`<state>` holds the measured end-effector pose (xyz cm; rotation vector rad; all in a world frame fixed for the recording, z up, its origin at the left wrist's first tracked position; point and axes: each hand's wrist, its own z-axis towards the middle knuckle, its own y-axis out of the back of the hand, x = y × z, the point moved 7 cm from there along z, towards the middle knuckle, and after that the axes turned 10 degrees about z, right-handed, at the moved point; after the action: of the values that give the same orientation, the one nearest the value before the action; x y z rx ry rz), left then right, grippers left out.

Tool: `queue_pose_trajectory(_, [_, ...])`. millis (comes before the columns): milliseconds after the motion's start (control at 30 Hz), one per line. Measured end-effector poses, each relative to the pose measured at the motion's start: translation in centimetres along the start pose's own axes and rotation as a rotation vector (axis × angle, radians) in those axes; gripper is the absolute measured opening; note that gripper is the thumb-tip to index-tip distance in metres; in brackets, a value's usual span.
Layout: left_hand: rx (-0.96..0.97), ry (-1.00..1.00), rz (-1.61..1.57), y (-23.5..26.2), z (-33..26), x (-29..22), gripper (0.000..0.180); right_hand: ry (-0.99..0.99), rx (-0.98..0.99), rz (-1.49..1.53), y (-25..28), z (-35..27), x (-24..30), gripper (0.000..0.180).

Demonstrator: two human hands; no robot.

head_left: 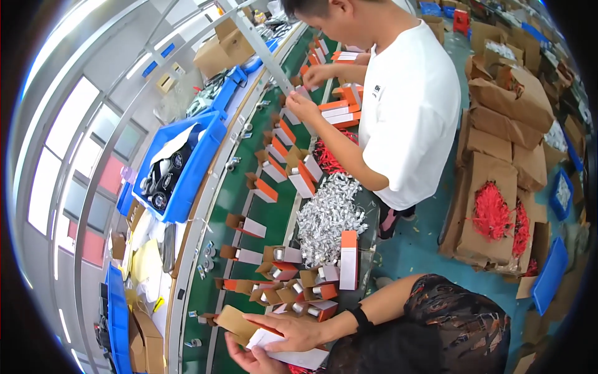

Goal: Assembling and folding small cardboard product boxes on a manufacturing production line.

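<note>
Near the silver metallic heap (330,215), my left hand (252,360) and right hand (298,330) grip a white cardboard box (305,358).
Brown flap (236,322) open; seemingly unfinished.

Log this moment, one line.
left hand: holding white box | right hand: holding same box | flap: open | nearby: cartons on green belt

Held box (263,338): white, orange edge, plain brown flap. Upright box (348,265): white face, orange top. Table (277,215): deep green. Heaped small parts (330,215): shiny silver-white. Tray (199,168): bright blue. Sheet (146,258): yellow. Wearer's sleeve (458,315): black with mottled rust and grey pattern; wristband (360,319): black. Co-worker's shirt (414,93): white. Bundles (494,209): vivid red, on brown carton (470,243). Floor (405,249): teal.
</note>
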<state>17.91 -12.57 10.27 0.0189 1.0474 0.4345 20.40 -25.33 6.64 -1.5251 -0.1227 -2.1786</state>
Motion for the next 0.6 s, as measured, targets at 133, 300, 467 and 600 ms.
queue_pose_trajectory(133, [0.071, 0.265, -0.048, 0.3, -2.9, 5.4, 0.056, -0.018, -0.011, -0.068, 0.0, -0.7, -4.4, 0.06])
queue_pose_trajectory(300, [0.08, 0.648, -0.043, 0.8, -5.4, 12.2, 0.057, 0.009, -0.085, -0.048, 0.2, 0.0, -8.0, 0.027])
queue_pose_trajectory(467, [-0.079, 0.381, -0.196, -1.2, -4.9, 10.7, 0.018, -0.004, -0.236, 0.311, 1.9, 0.2, -7.4, 0.038])
queue_pose_trajectory(600, [-0.038, 0.539, -0.336, -2.6, -4.2, 11.3, 0.017, -0.141, -0.141, 0.15, 4.0, 1.5, -5.7, 0.035])
